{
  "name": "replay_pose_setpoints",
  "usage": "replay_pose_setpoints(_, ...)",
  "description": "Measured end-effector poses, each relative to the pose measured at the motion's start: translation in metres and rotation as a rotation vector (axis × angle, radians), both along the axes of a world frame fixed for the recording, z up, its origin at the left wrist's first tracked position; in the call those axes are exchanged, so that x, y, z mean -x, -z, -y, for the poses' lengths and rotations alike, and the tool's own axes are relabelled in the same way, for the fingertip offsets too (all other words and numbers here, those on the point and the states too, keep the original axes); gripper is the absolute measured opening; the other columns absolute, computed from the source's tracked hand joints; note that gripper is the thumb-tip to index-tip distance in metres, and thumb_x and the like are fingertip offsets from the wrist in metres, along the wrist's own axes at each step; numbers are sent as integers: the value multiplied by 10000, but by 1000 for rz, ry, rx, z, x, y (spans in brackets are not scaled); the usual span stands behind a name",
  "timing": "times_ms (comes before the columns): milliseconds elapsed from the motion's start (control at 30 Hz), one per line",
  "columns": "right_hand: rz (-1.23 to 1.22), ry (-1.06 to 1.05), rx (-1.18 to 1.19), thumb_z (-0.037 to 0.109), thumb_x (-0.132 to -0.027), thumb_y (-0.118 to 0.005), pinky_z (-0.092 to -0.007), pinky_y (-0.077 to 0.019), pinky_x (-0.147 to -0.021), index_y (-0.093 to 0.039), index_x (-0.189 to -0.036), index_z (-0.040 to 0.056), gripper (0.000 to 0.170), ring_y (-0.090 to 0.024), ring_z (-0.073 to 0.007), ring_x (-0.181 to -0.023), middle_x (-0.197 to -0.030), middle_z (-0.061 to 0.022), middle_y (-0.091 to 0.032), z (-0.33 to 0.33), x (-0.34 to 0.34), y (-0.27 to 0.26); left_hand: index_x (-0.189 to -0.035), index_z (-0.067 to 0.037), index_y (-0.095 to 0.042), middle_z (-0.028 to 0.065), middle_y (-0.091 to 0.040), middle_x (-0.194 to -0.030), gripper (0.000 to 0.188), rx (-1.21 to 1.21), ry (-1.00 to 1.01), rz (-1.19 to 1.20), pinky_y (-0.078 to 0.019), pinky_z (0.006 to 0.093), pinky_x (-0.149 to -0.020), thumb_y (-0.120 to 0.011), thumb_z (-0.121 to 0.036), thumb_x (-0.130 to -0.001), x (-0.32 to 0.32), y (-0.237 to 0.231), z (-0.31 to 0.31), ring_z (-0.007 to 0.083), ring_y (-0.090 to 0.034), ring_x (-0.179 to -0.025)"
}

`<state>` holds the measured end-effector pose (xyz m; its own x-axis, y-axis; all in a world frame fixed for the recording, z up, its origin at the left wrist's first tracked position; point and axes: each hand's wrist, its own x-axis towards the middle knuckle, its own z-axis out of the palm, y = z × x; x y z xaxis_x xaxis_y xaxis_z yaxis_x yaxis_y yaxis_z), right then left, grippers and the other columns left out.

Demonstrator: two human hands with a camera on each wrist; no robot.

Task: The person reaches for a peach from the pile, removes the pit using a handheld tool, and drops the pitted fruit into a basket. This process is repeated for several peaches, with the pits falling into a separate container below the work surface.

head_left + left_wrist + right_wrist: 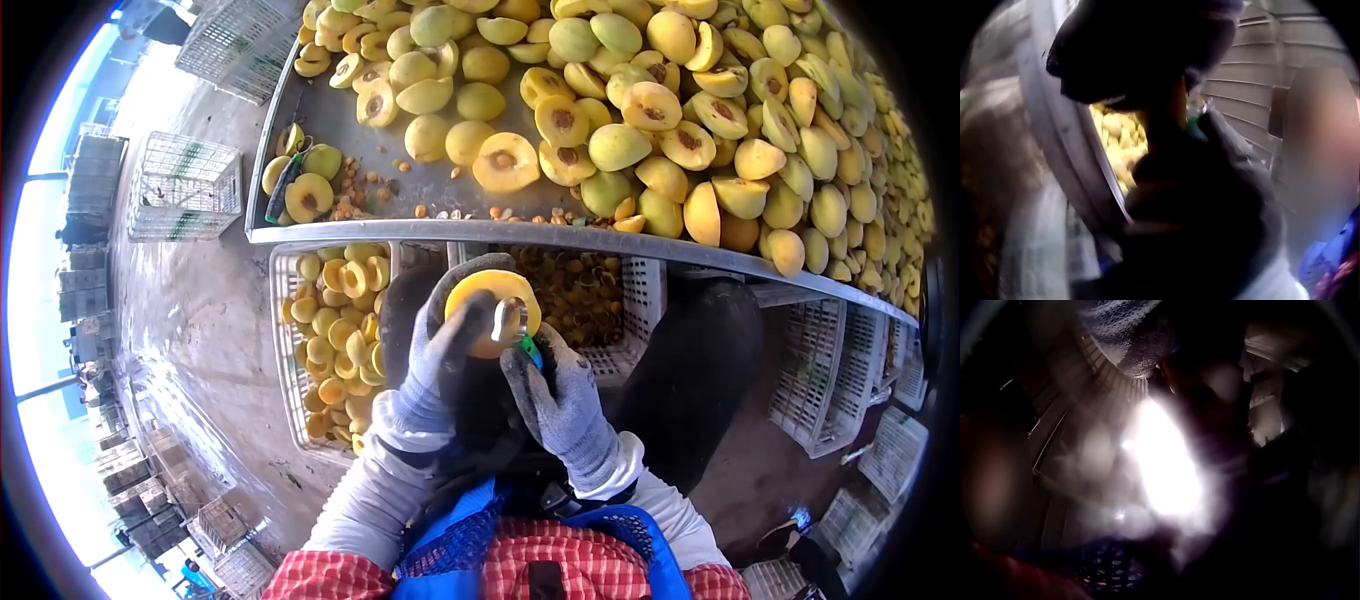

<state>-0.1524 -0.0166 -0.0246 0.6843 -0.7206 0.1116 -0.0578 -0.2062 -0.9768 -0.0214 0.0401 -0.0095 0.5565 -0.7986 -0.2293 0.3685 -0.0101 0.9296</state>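
Yellow fruit (pixel 499 284): near side of table (pixel 400 232); left hand (pixel 435 355) curls round it.
Metal tool (pixel 511 318): gripped by right hand (pixel 568 410), at the fruit.

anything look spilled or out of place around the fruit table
Yes: small brown bits are scattered loose on the table at its near left corner, while similar ones fill a crate below. A green tool also lies there among fruit halves, perhaps easily overlooked.
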Motion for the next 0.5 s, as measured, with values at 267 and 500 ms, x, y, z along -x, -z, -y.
replay_pose_setpoints(267,-72,27,-37,159,-915,-560,-394,-463,-592,-542,-998,-16,194,-611,-376,-685,-752,-204,-595,-17,16,4,-1208,6,-524,81,-594,-1056,368,-8,-186,52,-478,275,-849,-563,-247,-942,40,-3,-2,147,-571,-951)
replay_pose_setpoints(500,187,-265,-882,293,-955,-508,-318,-450,-525,-552,-974,40,258,-581,-232,-609,-741,-105,-597,-31,45,19,-1186,22,-546,90,-604,-1073,301,0,72,-77,-487,245,-825,-569,-145,-937,38,-10,-13,116,-584,-949)
